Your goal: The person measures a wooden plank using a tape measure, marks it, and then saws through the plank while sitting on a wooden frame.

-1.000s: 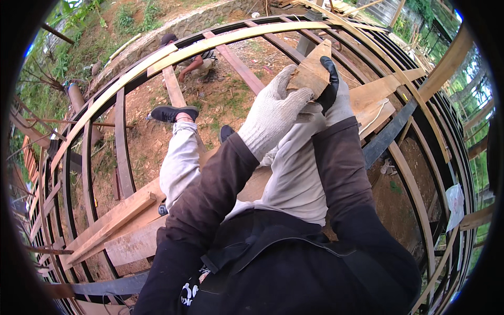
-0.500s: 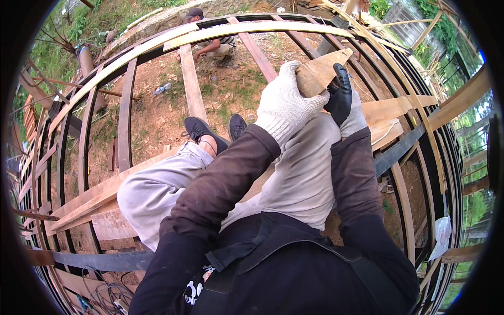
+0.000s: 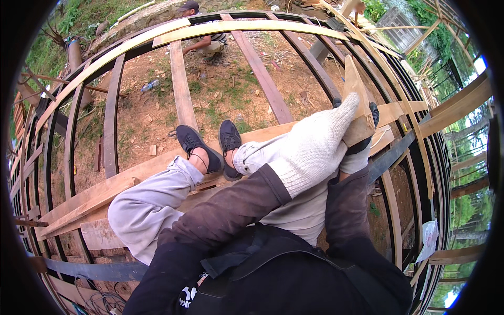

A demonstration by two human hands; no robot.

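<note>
A short, tapered piece of wood (image 3: 355,80) stands upright over my right thigh, its narrow end pointing away from me. My left hand (image 3: 324,137), in a white knit glove, is closed along the board's left side, the fingers reaching up its near face. From behind and below, my right hand (image 3: 359,147) grips the same piece. It wears a white glove with a black coating; a dark fingertip curls round the right edge, and most of that hand is hidden by the wood.
I sit on planks (image 3: 86,202) laid across an open frame of joists (image 3: 257,71), with dirt ground below. Another person (image 3: 206,42) crouches beyond the far beam. Cables (image 3: 97,302) lie at lower left, and a plastic bag (image 3: 429,239) hangs at right.
The wood has turned from slanting to nearly upright and shifted right. My left hand has moved lower and to the right, and the right hand is now mostly behind the wood.
</note>
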